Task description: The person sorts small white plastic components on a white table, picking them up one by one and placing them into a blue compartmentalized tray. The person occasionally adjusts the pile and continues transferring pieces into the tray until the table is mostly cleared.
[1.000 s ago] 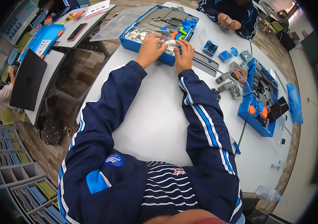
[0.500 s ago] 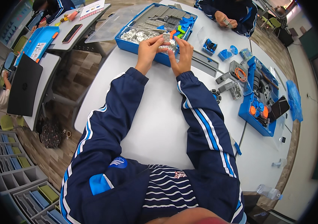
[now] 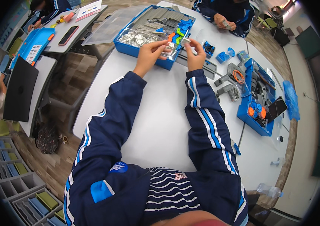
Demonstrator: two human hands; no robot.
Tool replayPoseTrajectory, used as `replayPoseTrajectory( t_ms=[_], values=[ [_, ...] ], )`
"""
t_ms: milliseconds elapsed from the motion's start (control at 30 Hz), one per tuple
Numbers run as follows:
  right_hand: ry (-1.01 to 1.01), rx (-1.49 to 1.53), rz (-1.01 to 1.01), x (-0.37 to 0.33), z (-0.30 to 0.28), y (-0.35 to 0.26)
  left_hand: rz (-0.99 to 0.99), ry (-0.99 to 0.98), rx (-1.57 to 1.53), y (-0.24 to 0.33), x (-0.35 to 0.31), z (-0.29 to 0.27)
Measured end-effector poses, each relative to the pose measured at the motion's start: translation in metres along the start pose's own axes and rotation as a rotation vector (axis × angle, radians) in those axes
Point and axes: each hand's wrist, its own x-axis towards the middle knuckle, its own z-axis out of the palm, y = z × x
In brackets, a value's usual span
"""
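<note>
My right hand (image 3: 196, 56) pinches a small light grey building piece (image 3: 185, 41) between thumb and fingers, just off the near right corner of a blue storage box (image 3: 143, 57). Beside it, my left hand (image 3: 148, 57) hovers over the box's near edge, fingers loosely bent and a little apart, with nothing visible in them. White and silvery parts (image 3: 139, 38) fill a clear tray at the near side of the box. Behind them lie grey plates and beams (image 3: 160, 22), and blue, green and orange pieces (image 3: 178, 33) sit on the right.
To the right stand a second blue box (image 3: 256, 124) with wheels and dark parts, a grey block with orange cable (image 3: 236, 73), and small blue-part containers (image 3: 224, 55). A co-worker's hands (image 3: 224, 23) hold a small piece across the table. A clear lid (image 3: 109, 27) sticks out left.
My hands have drawn apart. The grey piece, earlier between both hands, has moved right with my right hand; my left hand stays by the box edge. The view has shifted slightly.
</note>
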Motion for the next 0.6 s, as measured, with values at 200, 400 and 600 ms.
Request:
replayPoseTrajectory(
  t_ms=[200, 400, 600],
  values=[
    [0.410, 0.397, 0.175, 0.059, -0.071, 0.026, 0.208, 0.151, 0.284, 0.019, 0.005, -0.018],
    [0.500, 0.386, 0.181, 0.077, -0.105, 0.023, 0.347, 0.312, 0.703, 0.014, 0.005, -0.054],
    [0.440, 0.396, 0.184, 0.072, -0.098, 0.015, 0.360, 0.204, 0.931, 0.001, 0.006, -0.074]
  ],
)
